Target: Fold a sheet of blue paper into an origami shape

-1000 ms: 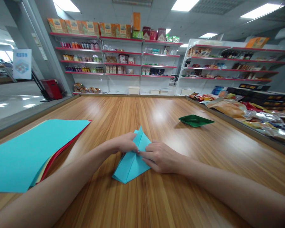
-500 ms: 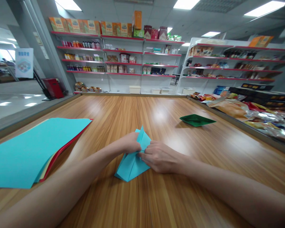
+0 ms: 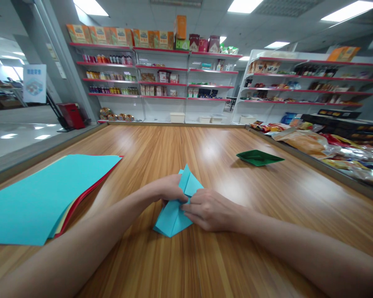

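Note:
A partly folded sheet of light-blue paper [image 3: 173, 219] is held between my hands over the middle of the wooden table. It shows several creases, and one pointed corner stands up at its far end. My left hand [image 3: 171, 189] grips it on the left, thumb on top and other fingers partly hidden behind it. My right hand [image 3: 207, 209] has its fingers curled and pressed on the right side of the folds. Just what the right fingertips pinch is hard to see.
To the left lies a stack of coloured paper sheets [image 3: 49, 194], light blue on top. A dark-green folded paper boat [image 3: 260, 158] sits at the right. Packaged snacks [image 3: 304, 142] line the right edge. Stocked shelves [image 3: 161, 82] stand beyond the wooden table [image 3: 136, 140].
My right hand has shifted slightly down and toward me along the blue paper. More of the upper right flap shows. The view has moved slightly.

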{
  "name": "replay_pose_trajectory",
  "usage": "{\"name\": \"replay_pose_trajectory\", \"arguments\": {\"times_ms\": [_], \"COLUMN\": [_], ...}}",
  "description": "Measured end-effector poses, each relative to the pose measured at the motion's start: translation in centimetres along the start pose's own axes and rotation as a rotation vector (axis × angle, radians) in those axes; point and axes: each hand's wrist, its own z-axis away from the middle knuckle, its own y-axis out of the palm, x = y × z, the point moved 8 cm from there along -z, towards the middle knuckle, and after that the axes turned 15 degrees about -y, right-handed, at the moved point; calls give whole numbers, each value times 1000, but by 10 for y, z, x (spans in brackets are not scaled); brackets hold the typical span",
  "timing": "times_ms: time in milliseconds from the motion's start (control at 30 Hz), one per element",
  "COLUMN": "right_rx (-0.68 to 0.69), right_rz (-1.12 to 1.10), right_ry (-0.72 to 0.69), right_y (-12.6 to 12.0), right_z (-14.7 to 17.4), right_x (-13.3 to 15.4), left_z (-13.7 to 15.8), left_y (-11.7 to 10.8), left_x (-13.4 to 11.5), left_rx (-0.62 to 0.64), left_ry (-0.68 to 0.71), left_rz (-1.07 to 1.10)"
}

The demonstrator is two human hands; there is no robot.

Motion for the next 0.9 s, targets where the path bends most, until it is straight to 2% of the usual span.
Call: {"name": "replay_pose_trajectory", "arguments": {"times_ms": [133,500,900], "right_rx": [-40,-4,-27], "right_rz": [9,76,-8], "right_ry": [6,-79,-150], "right_y": [2,0,-6], "right_z": [5,1,-9], "right_x": [-2,1,23], "left_z": [-6,-10,-10], "left_y": [2,9,8], "left_x": [1,-1,1], "left_rx": [-20,0,-21], "left_ry": [11,38,-5], "left_rz": [43,72,60]}}
